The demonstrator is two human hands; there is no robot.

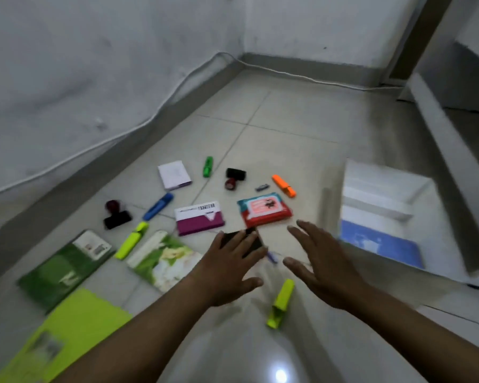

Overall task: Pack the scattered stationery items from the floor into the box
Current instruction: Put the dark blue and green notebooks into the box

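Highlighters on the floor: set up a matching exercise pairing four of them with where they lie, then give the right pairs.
Column one:
1. green highlighter
2. orange highlighter
3. blue highlighter
4. yellow highlighter

Column two:
A. between the two forearms, nearest the camera
B. beside the white notepad, far side
C. just beyond the wet wipes pack, toward the box
D. between the left stamp and the purple-and-white box

Pairs: 1-B, 2-C, 3-D, 4-A
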